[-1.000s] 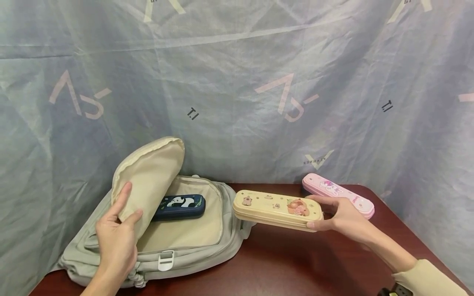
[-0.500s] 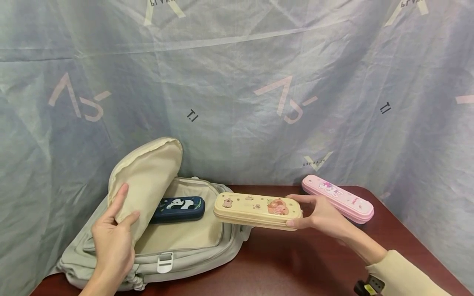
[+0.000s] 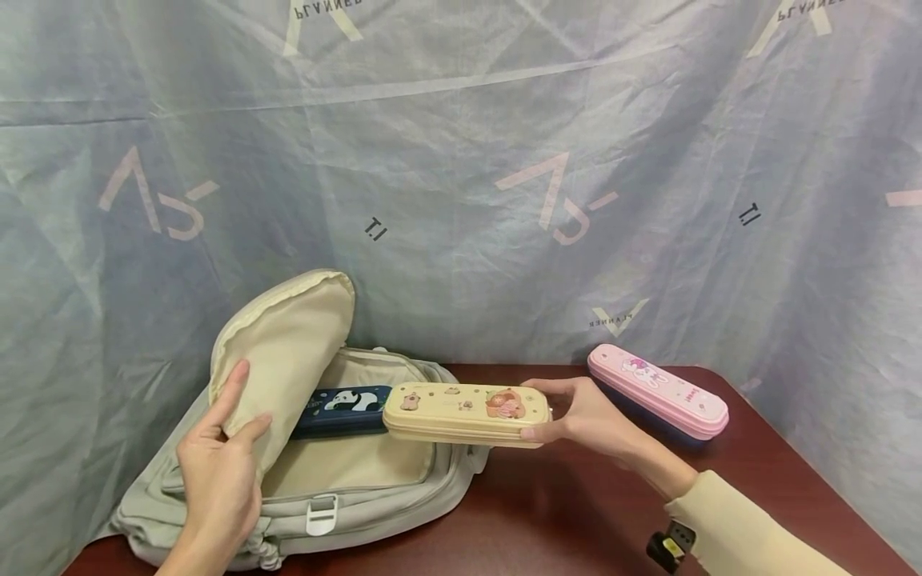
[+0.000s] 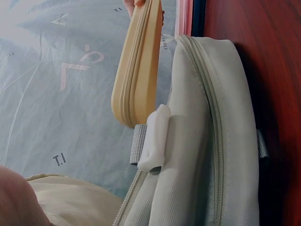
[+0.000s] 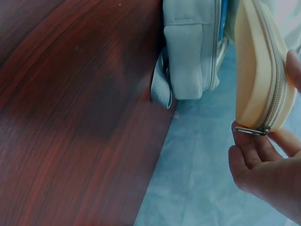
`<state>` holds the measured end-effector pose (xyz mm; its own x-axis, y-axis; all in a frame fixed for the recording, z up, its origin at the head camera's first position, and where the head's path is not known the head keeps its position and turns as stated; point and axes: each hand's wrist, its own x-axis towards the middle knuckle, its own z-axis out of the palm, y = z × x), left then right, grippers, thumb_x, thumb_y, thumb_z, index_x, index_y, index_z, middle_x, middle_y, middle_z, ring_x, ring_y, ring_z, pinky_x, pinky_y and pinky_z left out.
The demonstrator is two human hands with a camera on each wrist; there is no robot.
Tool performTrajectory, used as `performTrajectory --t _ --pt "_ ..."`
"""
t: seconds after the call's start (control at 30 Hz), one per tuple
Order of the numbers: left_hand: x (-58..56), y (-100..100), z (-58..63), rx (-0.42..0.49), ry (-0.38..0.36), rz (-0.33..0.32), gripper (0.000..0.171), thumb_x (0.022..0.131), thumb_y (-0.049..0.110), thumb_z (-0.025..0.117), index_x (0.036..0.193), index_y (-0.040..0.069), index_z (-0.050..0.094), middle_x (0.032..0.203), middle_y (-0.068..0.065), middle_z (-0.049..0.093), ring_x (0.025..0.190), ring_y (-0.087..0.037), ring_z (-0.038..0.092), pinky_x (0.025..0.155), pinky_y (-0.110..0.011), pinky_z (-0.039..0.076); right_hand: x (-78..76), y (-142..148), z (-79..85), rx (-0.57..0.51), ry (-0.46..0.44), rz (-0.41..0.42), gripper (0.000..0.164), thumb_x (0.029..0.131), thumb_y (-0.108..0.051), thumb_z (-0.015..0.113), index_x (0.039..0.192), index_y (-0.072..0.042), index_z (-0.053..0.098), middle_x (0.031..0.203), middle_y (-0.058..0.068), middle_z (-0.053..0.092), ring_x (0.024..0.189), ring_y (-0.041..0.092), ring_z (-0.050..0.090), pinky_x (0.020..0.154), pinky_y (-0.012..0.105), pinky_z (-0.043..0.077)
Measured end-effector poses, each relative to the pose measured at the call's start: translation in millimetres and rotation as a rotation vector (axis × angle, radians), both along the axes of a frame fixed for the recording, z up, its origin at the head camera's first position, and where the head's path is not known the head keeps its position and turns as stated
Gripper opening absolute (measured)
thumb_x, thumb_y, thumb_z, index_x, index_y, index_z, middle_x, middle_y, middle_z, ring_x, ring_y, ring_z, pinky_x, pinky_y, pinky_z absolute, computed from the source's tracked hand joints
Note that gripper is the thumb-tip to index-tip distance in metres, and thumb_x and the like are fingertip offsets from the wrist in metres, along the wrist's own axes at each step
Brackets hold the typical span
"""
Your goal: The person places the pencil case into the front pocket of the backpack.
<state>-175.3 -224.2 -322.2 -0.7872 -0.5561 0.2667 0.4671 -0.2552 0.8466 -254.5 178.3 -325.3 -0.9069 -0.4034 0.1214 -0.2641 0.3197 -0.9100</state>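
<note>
A grey-green backpack [image 3: 403, 508] lies on the table with its cream-lined compartment unzipped. My left hand [image 3: 219, 472] holds the raised flap [image 3: 298, 344] by its left side, thumb against the lining. Inside the compartment is a dark blue pencil case [image 3: 349, 410] with a panda on its lid, partly covered by the flap and by a cream-yellow pencil case [image 3: 461, 412]. My right hand [image 3: 591, 420] grips this yellow case by its right end, thumb in front and fingers behind. In the right wrist view its zipper pull [image 5: 251, 131] hangs beside the fingers. The case is raised, its left end over the compartment.
A pink pencil case [image 3: 663, 388] with a rabbit on it lies at the right rear of the dark red table [image 3: 547, 512], over something dark blue. A grey printed cloth [image 3: 461, 200] hangs behind. A white buckle [image 3: 321, 514] is on the backpack's front side.
My right hand has carried the yellow pencil case leftward, from beside the backpack to over the compartment's right edge, now overlapping the panda case. My left hand stays at the flap.
</note>
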Motion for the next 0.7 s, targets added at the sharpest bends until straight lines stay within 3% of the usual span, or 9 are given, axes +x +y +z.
performTrajectory --t 0.43,0.7 --pt "-0.5 0.0 -0.4 0.027 0.037 0.003 0.07 0.089 -0.033 0.049 0.147 0.005 0.056 0.155 0.0 0.054 0.155 -0.011 0.021 0.12 -0.024 0.029 -5.8 -41.4 -3.9 -0.046 0.01 0.054 0.056 0.077 -0.011 0.092 0.129 -0.001 0.072 0.101 0.012 0.077 0.089 0.021 0.07 0.072 0.031 0.061" --pt "-0.1 -0.1 0.5 0.022 0.037 0.0 0.07 0.091 -0.032 0.048 0.148 0.006 0.055 0.158 0.0 0.052 0.156 -0.01 0.019 0.12 -0.024 0.03 -6.4 -59.0 -3.3 -0.018 0.033 0.068 0.055 0.076 -0.014 0.093 0.127 -0.005 0.075 0.101 0.008 0.077 0.087 0.019 0.069 0.07 0.027 0.056"
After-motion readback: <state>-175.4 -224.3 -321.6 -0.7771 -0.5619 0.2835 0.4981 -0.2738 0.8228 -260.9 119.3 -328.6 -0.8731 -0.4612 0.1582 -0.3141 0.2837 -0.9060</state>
